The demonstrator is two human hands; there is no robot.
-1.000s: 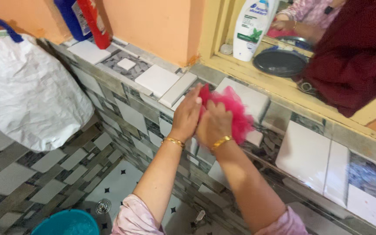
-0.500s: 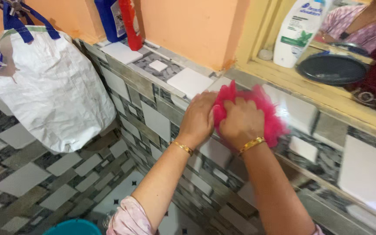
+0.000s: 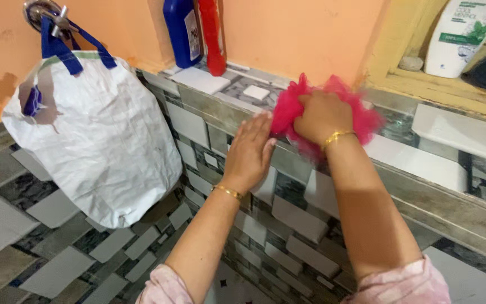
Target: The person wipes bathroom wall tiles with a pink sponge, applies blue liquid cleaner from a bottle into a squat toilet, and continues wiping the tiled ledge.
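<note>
My right hand (image 3: 322, 115) grips a bright pink mesh scrubber (image 3: 288, 110) and presses it onto the tiled ledge (image 3: 423, 163) near its top edge. My left hand (image 3: 250, 152) lies flat and open against the ledge's tiled face (image 3: 296, 217), its fingertips touching the scrubber's left side. Both wrists wear a thin gold bangle. Much of the scrubber is hidden under my right hand.
A white sack with blue handles (image 3: 94, 135) hangs from a metal tap (image 3: 43, 12) at the left. A blue bottle (image 3: 182, 31) and a red bottle (image 3: 211, 35) stand on the ledge. A white bottle (image 3: 462, 34) stands on a yellow sill at upper right.
Both hands and the scrubber have slid left along the ledge toward the bottles. My left hand has come off the scrubber and flattened against the tiles.
</note>
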